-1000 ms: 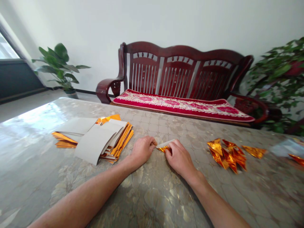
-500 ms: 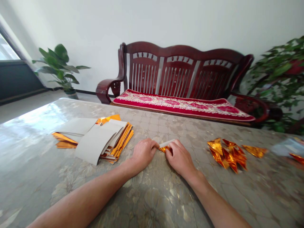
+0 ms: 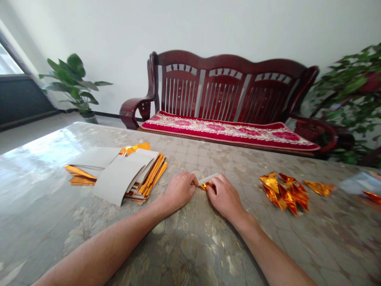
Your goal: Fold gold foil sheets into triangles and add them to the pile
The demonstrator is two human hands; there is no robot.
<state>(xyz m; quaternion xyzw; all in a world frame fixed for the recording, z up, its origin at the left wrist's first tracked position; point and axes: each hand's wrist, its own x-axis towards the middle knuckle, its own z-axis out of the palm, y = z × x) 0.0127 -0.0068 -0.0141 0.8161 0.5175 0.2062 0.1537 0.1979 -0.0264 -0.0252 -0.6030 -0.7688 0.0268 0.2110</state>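
Note:
Between my hands on the table is a small sheet of gold foil paper (image 3: pixel 204 185), partly folded, its pale backing showing as a narrow strip along the far side. My left hand (image 3: pixel 182 187) pinches its left end with fingers curled in. At the other end, my right hand (image 3: pixel 224 195) grips the paper with thumb and bent fingers. Both hands hide much of the sheet. Left of them lies a stack of gold foil paper sheets (image 3: pixel 119 180), mostly pale side up. To the right sits a small pile of folded gold foil pieces (image 3: pixel 287 194).
A single folded gold piece (image 3: pixel 320 188) lies right of the pile, near a clear plastic bag (image 3: pixel 361 184) at the table's right. Beyond the patterned table (image 3: pixel 190 246) stands a dark red wooden bench (image 3: pixel 220 91). Leafy plants (image 3: pixel 76 81) flank it.
The pale strip of the paper between my hands looks narrower and more raised. My hands have barely shifted; the stack and the folded pile stay put.

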